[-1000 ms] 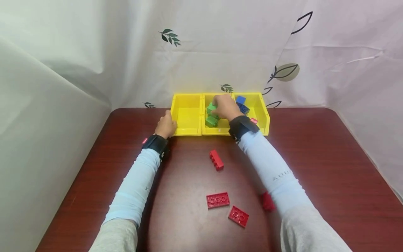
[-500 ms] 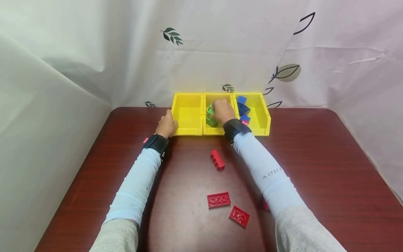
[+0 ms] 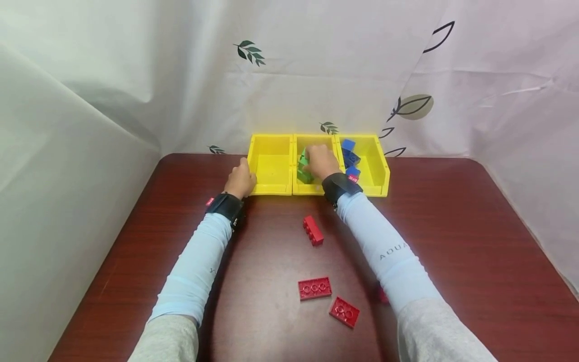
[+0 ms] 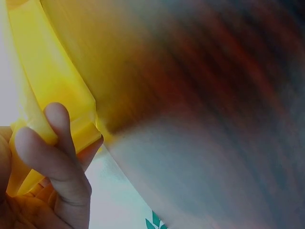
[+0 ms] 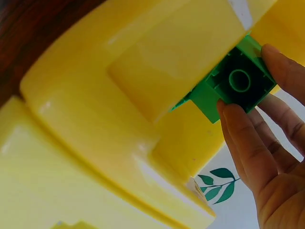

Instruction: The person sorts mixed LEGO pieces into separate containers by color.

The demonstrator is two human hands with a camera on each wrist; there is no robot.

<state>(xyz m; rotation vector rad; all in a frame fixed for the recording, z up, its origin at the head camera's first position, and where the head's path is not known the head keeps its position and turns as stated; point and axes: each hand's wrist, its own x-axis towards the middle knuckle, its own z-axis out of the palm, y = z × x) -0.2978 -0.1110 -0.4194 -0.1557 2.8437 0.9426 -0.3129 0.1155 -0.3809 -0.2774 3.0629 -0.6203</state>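
Three joined yellow bins stand at the back of the table. My left hand [image 3: 240, 180] grips the outer side wall of the left bin [image 3: 271, 188]; in the left wrist view its fingers [image 4: 59, 164] curl over the yellow rim. Inside the middle bin [image 3: 294, 187], my right hand [image 3: 322, 162] pinches a green brick [image 5: 239, 80] between thumb and fingers, its hollow underside showing in the right wrist view. Another green brick [image 5: 206, 102] lies right beside it. Blue bricks [image 3: 351, 158] lie in the right bin [image 3: 377, 171], partly behind my right wrist.
On the table [image 3: 258, 261] lie a narrow red brick [image 3: 313, 231] on its side and two upturned red bricks, one wider [image 3: 314, 288] and one shorter [image 3: 345, 312]. Another red piece [image 3: 383, 295] is mostly hidden by my right forearm. A white curtain [image 3: 289, 90] hangs behind the bins.
My right hand has shifted slightly left and down into the middle bin, uncovering more of the blue bricks. In the last half second it has barely moved. My left hand keeps its place.
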